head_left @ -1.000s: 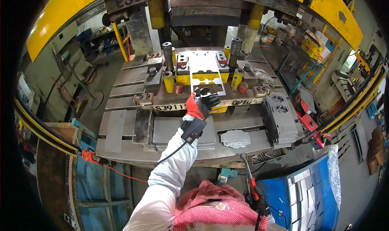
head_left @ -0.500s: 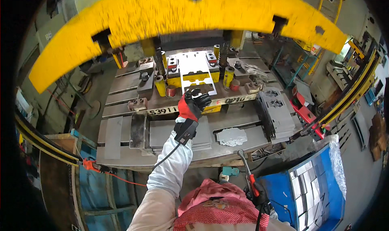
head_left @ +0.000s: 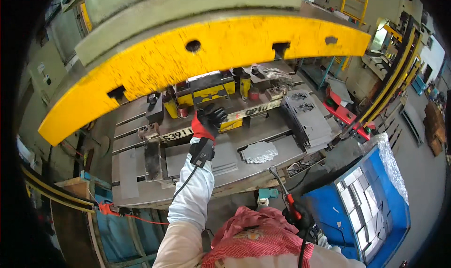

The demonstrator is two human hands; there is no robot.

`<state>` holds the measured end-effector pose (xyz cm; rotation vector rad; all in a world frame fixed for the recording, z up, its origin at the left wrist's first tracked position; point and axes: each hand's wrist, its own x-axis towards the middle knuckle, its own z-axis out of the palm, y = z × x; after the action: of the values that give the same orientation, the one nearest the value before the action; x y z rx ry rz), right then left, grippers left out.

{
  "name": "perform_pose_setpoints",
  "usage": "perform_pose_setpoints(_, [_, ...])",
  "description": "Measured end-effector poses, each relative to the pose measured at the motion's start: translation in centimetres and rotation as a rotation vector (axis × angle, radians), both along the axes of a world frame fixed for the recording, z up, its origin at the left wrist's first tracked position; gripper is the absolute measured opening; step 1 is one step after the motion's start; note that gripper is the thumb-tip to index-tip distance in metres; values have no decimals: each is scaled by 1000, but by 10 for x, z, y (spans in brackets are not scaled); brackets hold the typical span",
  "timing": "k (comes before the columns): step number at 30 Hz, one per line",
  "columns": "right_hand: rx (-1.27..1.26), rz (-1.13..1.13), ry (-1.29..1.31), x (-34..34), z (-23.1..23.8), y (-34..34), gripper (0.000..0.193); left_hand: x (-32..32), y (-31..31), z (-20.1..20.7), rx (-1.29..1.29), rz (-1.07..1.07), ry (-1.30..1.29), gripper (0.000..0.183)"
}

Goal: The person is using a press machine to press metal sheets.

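My left hand (head_left: 210, 120), in a black and red glove, is at the near edge of a flat metal sheet with cut-outs (head_left: 212, 95) in the press. Its fingers are curled at that edge; the fingertips are partly lost against the dark sheet. The sheet lies over a die with yellow blocks (head_left: 185, 100), below the yellow upper plate (head_left: 235, 38). Low at the right, my right hand (head_left: 303, 218), gloved in black, is closed around the red handle of long tongs (head_left: 283, 188); their curved grey metal end points up toward the table edge.
Grey sheets are stacked on the press table at right (head_left: 310, 120) and below my left hand (head_left: 225, 162). Small silvery plates (head_left: 260, 152) lie between them. A blue bin (head_left: 399, 221) holding shiny pieces stands at lower right. Yellow-black bars (head_left: 61, 193) flank the table.
The yellow upper plate now stands lower over the die and covers more of it. The sheet, bright before, looks dark. My left hand stays at its near edge; the view has shifted.
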<state>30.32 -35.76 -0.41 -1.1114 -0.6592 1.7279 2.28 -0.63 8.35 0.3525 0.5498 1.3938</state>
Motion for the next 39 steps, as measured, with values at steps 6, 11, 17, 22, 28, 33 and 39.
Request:
perform_pose_setpoints(6, [186, 189, -116, 4, 41, 45, 59, 1, -1, 2, 12, 27, -25, 30])
perform_pose_setpoints(11, [401, 324, -407, -37, 134, 159, 64, -1, -9, 4, 85, -45, -11, 33])
perform_pose_setpoints(17, [499, 374, -186, -88, 168, 349, 37, -3, -7, 1, -23, -10, -47, 40])
perform_pose_setpoints(22, [264, 420, -14, -93, 172, 430, 35, 8, -3, 5, 0, -49, 20, 44])
perform_pose_setpoints(28, [661, 291, -113, -56, 144, 331, 42, -36, 4, -40, 277, 414, 1476, 30])
perform_pose_setpoints(33, [342, 102, -128, 27, 82, 192, 68, -26, -22, 1, 964, 847, 1767, 36])
perform_pose_setpoints(39, [110, 259, -150, 60, 25, 126, 64, -45, -138, 16, 300, 342, 802, 45])
